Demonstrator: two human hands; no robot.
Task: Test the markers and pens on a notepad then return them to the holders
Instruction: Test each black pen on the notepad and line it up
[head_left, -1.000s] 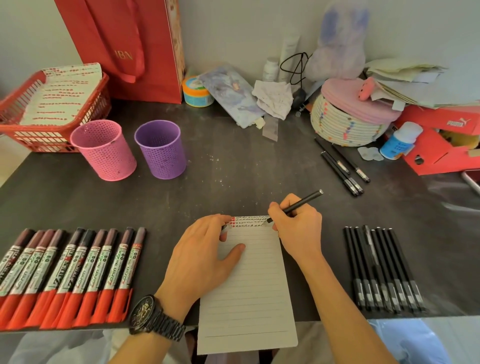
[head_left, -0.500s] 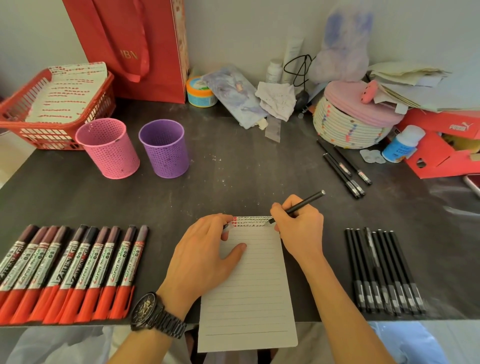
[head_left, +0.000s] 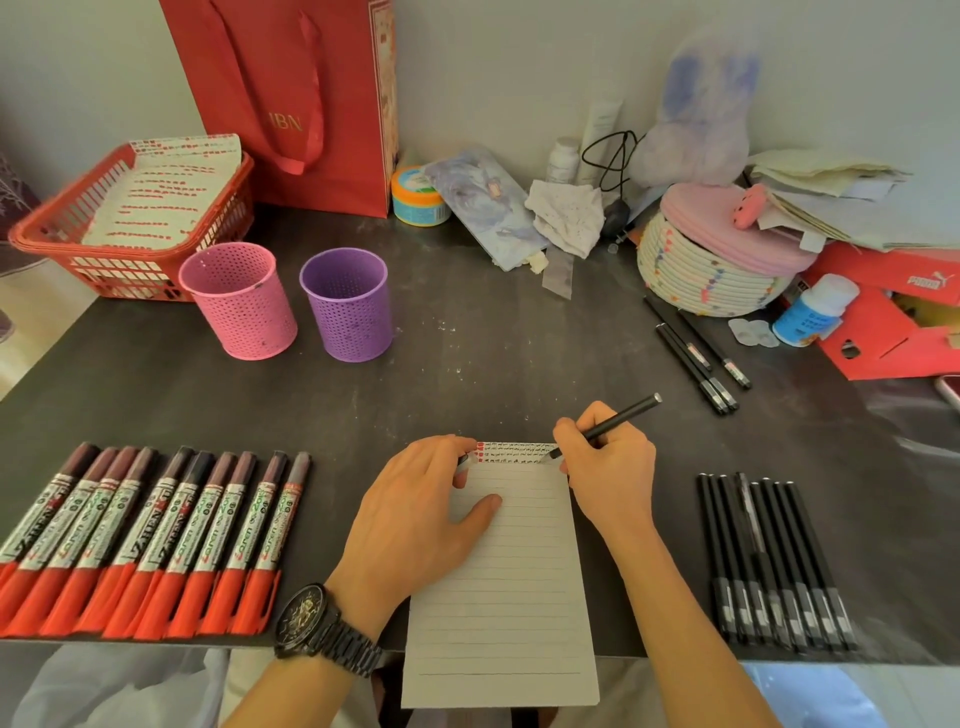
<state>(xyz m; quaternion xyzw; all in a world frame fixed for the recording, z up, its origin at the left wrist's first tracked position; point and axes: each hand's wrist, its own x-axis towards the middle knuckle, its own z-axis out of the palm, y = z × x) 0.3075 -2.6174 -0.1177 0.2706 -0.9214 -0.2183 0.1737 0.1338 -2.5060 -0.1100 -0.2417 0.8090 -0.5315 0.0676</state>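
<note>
Notepad (head_left: 514, 571) at the desk's (head_left: 493, 364) near edge, purple holder (head_left: 345, 304) well beyond, left hand (head_left: 415, 519) resting on the page, fingertips perhaps pinching a small grey cap (head_left: 464, 461), too unclear to tell, right hand (head_left: 610, 478) clenched round black pen (head_left: 605, 427), tip on the top scribbles (head_left: 514, 451): mid-test, capping probably next.

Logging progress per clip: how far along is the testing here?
Done: two rows of marks top the notepad. In hand: the right hand writes with a pen; the left hand rests on it. Left: pink holder and purple holder look empty; markers and pens lie in rows.
</note>
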